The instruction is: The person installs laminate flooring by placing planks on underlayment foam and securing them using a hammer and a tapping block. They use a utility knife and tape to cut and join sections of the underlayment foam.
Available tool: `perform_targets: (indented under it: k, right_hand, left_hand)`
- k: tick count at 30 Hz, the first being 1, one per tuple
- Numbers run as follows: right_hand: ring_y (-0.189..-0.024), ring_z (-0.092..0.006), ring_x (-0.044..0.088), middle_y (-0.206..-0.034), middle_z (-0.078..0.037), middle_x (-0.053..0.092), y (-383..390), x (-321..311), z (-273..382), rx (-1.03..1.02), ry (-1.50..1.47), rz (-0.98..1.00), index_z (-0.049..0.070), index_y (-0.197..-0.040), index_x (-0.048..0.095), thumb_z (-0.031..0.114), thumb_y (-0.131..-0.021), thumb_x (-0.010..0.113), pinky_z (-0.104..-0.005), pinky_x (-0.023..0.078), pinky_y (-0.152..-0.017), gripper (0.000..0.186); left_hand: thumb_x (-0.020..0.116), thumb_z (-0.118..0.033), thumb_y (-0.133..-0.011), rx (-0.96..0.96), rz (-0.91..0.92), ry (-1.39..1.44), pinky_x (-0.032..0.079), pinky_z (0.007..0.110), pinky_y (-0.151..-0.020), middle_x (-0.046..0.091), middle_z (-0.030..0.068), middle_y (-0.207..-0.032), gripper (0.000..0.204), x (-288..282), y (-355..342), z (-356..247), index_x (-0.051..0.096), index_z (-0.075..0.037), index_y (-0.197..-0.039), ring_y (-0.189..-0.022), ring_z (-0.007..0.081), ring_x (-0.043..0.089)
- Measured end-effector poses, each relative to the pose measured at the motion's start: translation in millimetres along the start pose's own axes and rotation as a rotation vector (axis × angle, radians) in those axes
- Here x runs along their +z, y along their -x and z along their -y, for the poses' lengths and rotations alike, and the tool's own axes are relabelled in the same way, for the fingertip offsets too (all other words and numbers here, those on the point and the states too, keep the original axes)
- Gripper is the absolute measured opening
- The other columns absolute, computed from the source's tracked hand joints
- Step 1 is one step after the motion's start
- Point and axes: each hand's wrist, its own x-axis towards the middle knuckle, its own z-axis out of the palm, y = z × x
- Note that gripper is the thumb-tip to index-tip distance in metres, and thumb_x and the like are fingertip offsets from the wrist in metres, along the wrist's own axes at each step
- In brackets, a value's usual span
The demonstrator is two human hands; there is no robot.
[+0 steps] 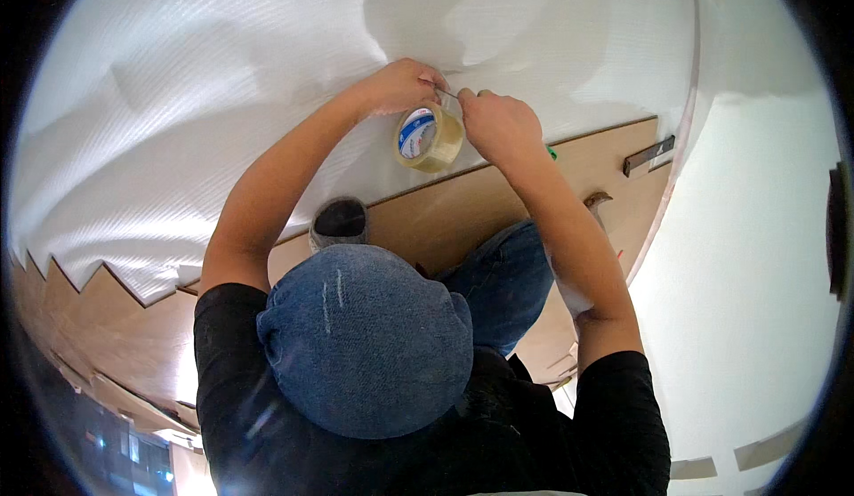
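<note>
My left hand [405,85] is closed, fingertips pinched at a clear strip of packing tape. The roll of packing tape [451,140], yellowish with a blue and white core, hangs just below the fingers. Close on its right, my right hand [503,127] is closed around a thin, dark, blade-like tool [452,95] whose tip points at the left fingertips. Most of that tool is hidden inside the fist. Under both hands spreads a white ribbed underlay sheet [267,78].
Brown floor planks [445,211] border the sheet, ending in a stepped edge at left. A dark metal bar [649,155] and a hammer-like head [598,200] lie at right near the white wall [738,229]. My shoe [340,220] and bent knees are close below the hands.
</note>
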Motion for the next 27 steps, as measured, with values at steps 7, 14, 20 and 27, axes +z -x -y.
perform_targets:
  k: [7, 14, 20, 27]
  right_hand:
    - [-0.088, -0.0410, 0.071, -0.094, -0.019, 0.071, 41.1, 15.7, -27.5, 0.171, 0.001, 0.109, 0.006, -0.106, 0.063, 0.020, -0.101, 0.047, -0.0537, 0.056, -0.077, 0.022]
    - [-0.098, -0.0472, 0.066, -0.105, -0.026, 0.069, 121.0, 91.4, -103.1, 0.497, -0.277, -0.028, 0.003, -0.110, 0.061, 0.026, -0.104, 0.050, -0.0565, 0.053, -0.085, 0.027]
    - [-0.109, -0.0482, 0.063, -0.115, -0.027, 0.067, 156.6, 148.8, -152.7, 0.562, -0.285, -0.034, 0.002, -0.121, 0.061, 0.022, -0.101, 0.055, -0.0553, 0.052, -0.093, 0.030]
    - [-0.131, -0.0416, 0.052, -0.141, -0.024, 0.057, 81.2, 82.3, -43.9, 0.118, -0.426, -0.490, -0.001, -0.138, 0.055, 0.012, -0.094, 0.062, -0.0493, 0.043, -0.111, 0.046]
  left_hand:
    - [0.067, -0.024, -0.083, 0.018, -0.020, 0.004, 0.054, 0.037, -0.093, 0.074, 0.0174, -0.117, 0.044, 5.5, -2.5, 6.8, 0.074, -0.006, -0.123, -0.106, 0.0293, 0.069]
    - [0.064, -0.017, -0.086, -0.083, 0.048, 0.117, 0.053, 0.036, -0.089, 0.074, 0.0133, -0.099, 0.070, 2.5, 14.1, -21.7, 0.050, -0.012, -0.154, -0.093, 0.0226, 0.069]
    - [0.064, -0.011, -0.089, -0.016, 0.036, 0.106, 0.052, 0.035, -0.089, 0.074, 0.0111, -0.093, 0.081, 1.9, 17.7, -27.4, 0.033, -0.018, -0.164, -0.092, 0.0196, 0.069]
    - [0.064, -0.013, -0.095, 0.203, -0.249, 0.195, 0.052, 0.033, -0.092, 0.077, 0.0079, -0.095, 0.072, 14.0, 83.6, -20.5, 0.036, -0.016, -0.161, -0.093, 0.0151, 0.068]
